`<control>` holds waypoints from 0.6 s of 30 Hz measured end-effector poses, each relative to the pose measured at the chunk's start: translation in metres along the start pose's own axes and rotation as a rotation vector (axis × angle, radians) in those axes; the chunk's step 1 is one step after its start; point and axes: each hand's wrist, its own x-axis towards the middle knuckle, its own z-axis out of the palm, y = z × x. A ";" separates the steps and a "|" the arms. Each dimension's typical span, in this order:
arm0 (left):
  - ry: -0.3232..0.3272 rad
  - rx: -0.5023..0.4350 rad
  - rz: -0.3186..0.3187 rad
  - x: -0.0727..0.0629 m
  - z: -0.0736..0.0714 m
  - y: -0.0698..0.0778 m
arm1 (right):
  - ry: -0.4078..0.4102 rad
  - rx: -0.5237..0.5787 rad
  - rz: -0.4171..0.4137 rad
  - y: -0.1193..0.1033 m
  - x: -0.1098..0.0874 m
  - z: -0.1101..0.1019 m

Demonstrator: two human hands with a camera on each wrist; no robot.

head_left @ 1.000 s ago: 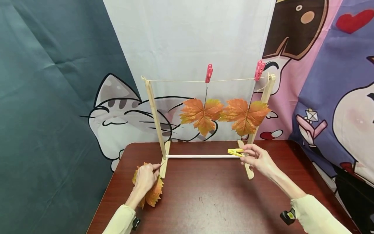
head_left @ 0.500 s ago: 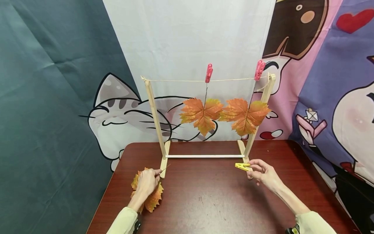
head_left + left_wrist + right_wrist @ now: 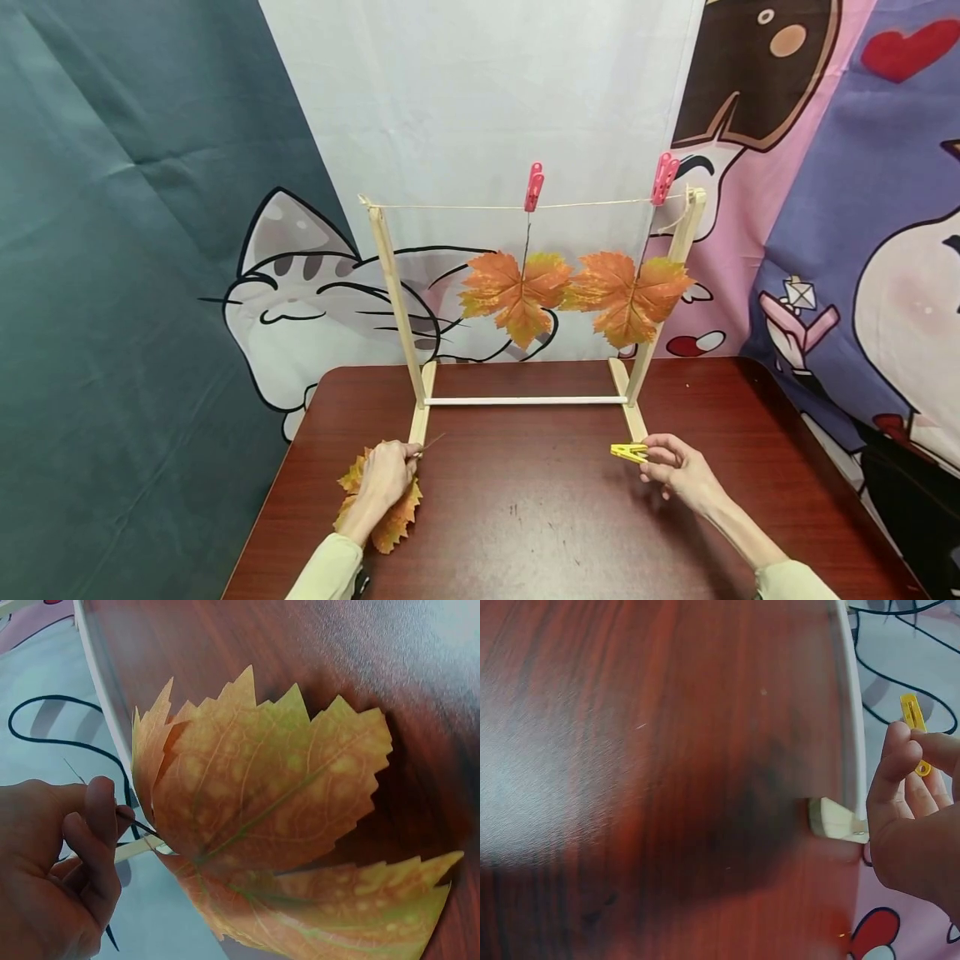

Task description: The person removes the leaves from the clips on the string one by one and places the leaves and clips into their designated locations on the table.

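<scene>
My left hand (image 3: 387, 482) pinches the thin stem of an orange-yellow artificial maple leaf (image 3: 262, 780) near the rack's left foot. In the head view the hand covers part of this leaf, and the stem's end pokes out past the fingertips. My right hand (image 3: 684, 475) pinches a yellow clothespin (image 3: 628, 452) between thumb and fingers, by the rack's right foot. Behind, two similar leaves hang from a string (image 3: 450, 207). One pink clothespin (image 3: 534, 187) holds the middle leaf (image 3: 517, 293) by its stem, another pink clothespin (image 3: 664, 179) the right leaf (image 3: 630, 296).
A wooden rack stands on the dark red table (image 3: 517, 500); its left post (image 3: 395, 304) and right post (image 3: 678, 242) carry the string. A white rod (image 3: 525, 401) joins the posts low down. Printed curtains (image 3: 480, 100) hang behind the table.
My right hand has come down and nearer to me with the yellow clothespin. My left hand has drawn slightly nearer too, bringing the leaf along. The hanging leaves stay put.
</scene>
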 end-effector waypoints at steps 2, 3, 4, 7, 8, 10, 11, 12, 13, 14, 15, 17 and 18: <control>-0.024 -0.007 -0.016 0.000 0.002 -0.001 | 0.008 -0.014 0.014 0.005 0.000 0.000; -0.031 -0.009 -0.020 0.000 0.003 -0.001 | 0.009 -0.021 0.020 0.007 0.001 0.000; -0.036 -0.010 -0.022 0.000 0.005 -0.001 | 0.013 -0.026 0.026 0.010 0.001 0.000; -0.044 -0.015 -0.028 -0.001 0.007 -0.001 | 0.020 -0.033 0.042 0.016 0.001 0.000; -0.044 -0.015 -0.026 -0.001 0.007 -0.001 | 0.018 -0.034 0.045 0.019 0.001 0.000; -0.046 -0.015 -0.020 -0.002 0.009 -0.002 | 0.017 -0.032 0.052 0.023 0.001 0.000; -0.048 -0.020 -0.018 -0.003 0.010 -0.002 | 0.017 -0.029 0.055 0.025 0.001 0.000; -0.053 -0.026 -0.020 -0.003 0.010 -0.002 | 0.016 -0.025 0.056 0.026 0.001 0.000; -0.056 -0.030 -0.020 -0.004 0.011 -0.002 | 0.013 -0.020 0.058 0.028 0.001 0.000; -0.060 -0.035 -0.021 -0.004 0.012 -0.003 | 0.010 -0.016 0.059 0.029 0.001 0.000; -0.066 -0.042 -0.025 -0.005 0.013 -0.003 | 0.009 -0.010 0.060 0.031 0.001 0.001; -0.076 -0.054 -0.030 -0.005 0.014 -0.003 | 0.007 -0.005 0.058 0.033 0.000 0.001; -0.082 -0.057 -0.033 -0.006 0.015 -0.004 | 0.003 -0.003 0.057 0.034 0.000 0.000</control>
